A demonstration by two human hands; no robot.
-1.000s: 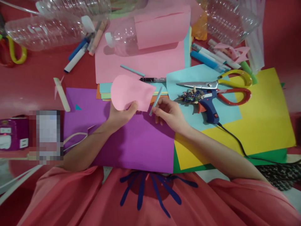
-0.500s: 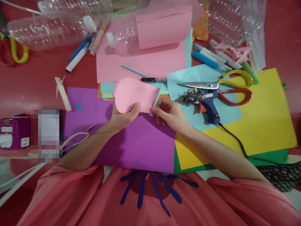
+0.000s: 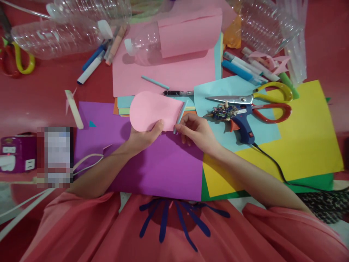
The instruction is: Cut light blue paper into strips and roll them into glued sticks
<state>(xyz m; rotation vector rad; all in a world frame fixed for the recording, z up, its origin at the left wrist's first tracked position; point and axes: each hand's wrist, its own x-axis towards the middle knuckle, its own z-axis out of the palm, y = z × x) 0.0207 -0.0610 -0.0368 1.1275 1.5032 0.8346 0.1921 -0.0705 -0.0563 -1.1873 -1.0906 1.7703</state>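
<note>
My left hand [image 3: 143, 136] pinches the lower edge of a rounded pink paper cut-out [image 3: 154, 110] and holds it up over the purple sheet [image 3: 152, 163]. My right hand [image 3: 197, 133] grips a thin light-blue paper stick [image 3: 181, 113] between its fingertips, and the stick lies right against the cut-out's right edge. Both hands are closed. A blue glue gun [image 3: 241, 120] rests just right of my right hand on a light-blue sheet [image 3: 231, 89].
Yellow-and-red scissors [image 3: 259, 100] lie beyond the glue gun, whose black cord [image 3: 275, 163] crosses the yellow sheet [image 3: 300, 142]. Clear plastic bottles [image 3: 60, 34], markers [image 3: 92, 63] and pink paper [image 3: 174, 72] crowd the far side. A purple power strip [image 3: 16, 154] sits left.
The pink cut-out has swung slightly and its right edge has met the blue stick; my hands have drawn a little closer together.
</note>
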